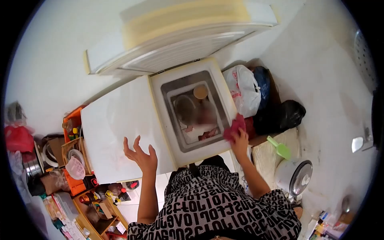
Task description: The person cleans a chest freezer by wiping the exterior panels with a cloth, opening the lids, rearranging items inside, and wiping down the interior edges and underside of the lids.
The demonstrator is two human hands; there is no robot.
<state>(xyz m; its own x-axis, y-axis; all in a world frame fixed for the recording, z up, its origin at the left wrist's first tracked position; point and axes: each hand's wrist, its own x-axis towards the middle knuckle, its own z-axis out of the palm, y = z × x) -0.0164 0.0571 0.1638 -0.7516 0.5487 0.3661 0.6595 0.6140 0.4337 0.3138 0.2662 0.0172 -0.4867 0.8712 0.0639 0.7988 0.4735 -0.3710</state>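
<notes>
In front of me stands a white chest freezer (163,116) with one side open, its contents partly blurred by mist. Inside, a round tan-lidded container (200,92) sits near the back, a larger round pot-like thing (185,109) beside it, and reddish packets (209,134) lie lower down. My right hand (240,141) grips a dark pink cloth (235,129) at the right rim of the opening. Over the closed white lid (120,116) on the left, my left hand (142,156) is raised with its fingers spread, holding nothing.
The raised lid (180,44) leans at the wall. Right of the freezer are a white plastic bag (242,90), a black bag (286,119), a green scoop (282,150) and a lidded white pot (294,176). Orange crates (75,183) and cluttered shelves (96,214) line the left.
</notes>
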